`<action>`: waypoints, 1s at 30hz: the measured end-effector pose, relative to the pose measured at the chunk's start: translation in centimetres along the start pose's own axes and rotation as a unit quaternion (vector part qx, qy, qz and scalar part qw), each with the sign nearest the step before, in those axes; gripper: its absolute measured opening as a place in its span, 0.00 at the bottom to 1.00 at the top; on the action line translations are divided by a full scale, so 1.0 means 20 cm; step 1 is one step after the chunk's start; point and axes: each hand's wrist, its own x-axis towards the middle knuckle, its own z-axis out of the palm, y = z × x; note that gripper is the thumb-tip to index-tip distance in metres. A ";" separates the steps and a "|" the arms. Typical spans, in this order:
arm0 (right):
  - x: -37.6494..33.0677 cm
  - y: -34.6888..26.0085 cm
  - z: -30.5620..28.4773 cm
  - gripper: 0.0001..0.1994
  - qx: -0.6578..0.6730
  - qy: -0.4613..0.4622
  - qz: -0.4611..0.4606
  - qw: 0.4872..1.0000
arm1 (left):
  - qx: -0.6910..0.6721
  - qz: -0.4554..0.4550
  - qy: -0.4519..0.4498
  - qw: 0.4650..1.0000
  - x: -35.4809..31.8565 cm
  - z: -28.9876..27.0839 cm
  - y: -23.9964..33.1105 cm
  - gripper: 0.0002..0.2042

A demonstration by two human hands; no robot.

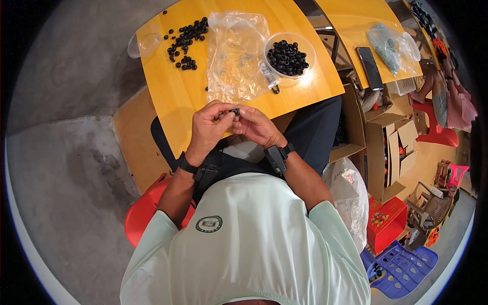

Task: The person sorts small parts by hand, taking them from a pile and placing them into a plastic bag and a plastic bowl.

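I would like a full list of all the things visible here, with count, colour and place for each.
small ring: one, black, pinched between both hands' fingertips
bowl: one, clear, full of black rings, table right
loose rings: many, black, table left
plastic bag: one, clear, table middle
lid: one, clear, table's left edge
table: one, yellow wood, ahead
second table: one, yellow, far right
phone: one, dark, second table
cardboard boxes: several, brown, floor right
crate: one, blue, lower right
stool: one, red, under person
left hand: one, holding ring
right hand: one, holding ring
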 end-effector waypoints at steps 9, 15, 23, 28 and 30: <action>0.01 0.00 0.04 0.11 -0.050 0.018 -0.015 0.998 | 0.147 0.028 0.027 0.988 0.00 0.04 0.07 0.07; 0.01 0.00 0.02 0.12 -0.054 0.013 -0.017 0.998 | 0.106 -0.040 0.010 0.994 0.01 0.03 0.07 0.07; 0.01 0.01 -0.01 0.12 -0.047 -0.010 -0.006 0.999 | -0.028 -0.076 -0.056 0.995 0.03 -0.05 -0.01 0.08; -0.01 0.01 -0.01 0.11 -0.044 -0.019 -0.002 0.999 | 0.022 -0.052 -0.063 0.996 0.02 -0.06 0.00 0.08; -0.01 0.00 0.00 0.11 -0.043 -0.017 -0.002 0.999 | 0.025 -0.043 -0.063 0.997 0.02 -0.06 -0.01 0.08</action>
